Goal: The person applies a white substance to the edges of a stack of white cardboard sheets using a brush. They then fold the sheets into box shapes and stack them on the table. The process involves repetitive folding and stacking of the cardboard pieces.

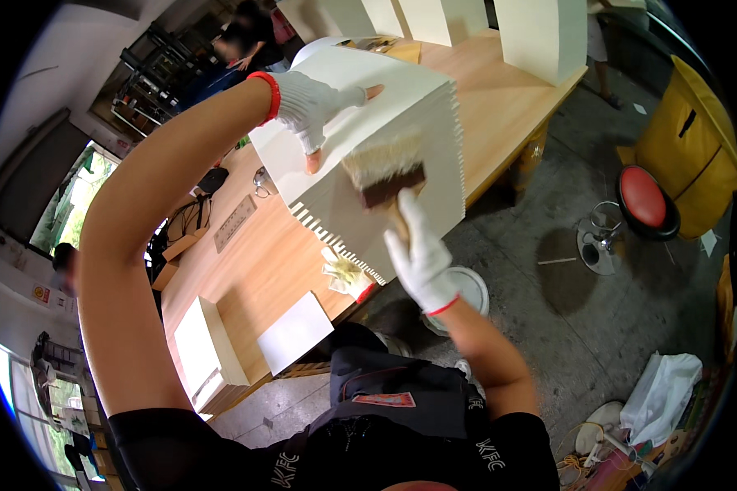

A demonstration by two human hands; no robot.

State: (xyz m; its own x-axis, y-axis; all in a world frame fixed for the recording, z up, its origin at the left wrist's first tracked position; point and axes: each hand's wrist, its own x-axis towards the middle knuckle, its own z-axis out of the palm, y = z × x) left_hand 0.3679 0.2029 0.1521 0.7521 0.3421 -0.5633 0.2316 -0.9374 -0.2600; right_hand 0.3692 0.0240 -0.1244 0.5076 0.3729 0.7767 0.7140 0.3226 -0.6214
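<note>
My left hand (323, 106), in a white knit glove with a red cuff and bare fingertips, rests with fingers spread on top of a large white block (401, 90). Toothed, striped edges run along the block's near side; whether it is a stack of sheets I cannot tell. Held in my right hand (422, 258), also in a white glove, is a wide flat brush (385, 176) with pale bristles and a dark brown band. The brush is at the block's grey near face, bristles slightly blurred. My right fingers close around its handle.
The block stands on a wooden table (262, 254) with a loose glove (346, 277), a white sheet (295, 333) and a white stack (213, 348). A bucket (471, 290) stands below my right hand. A red stool (645, 196) is farther right. People are in the background.
</note>
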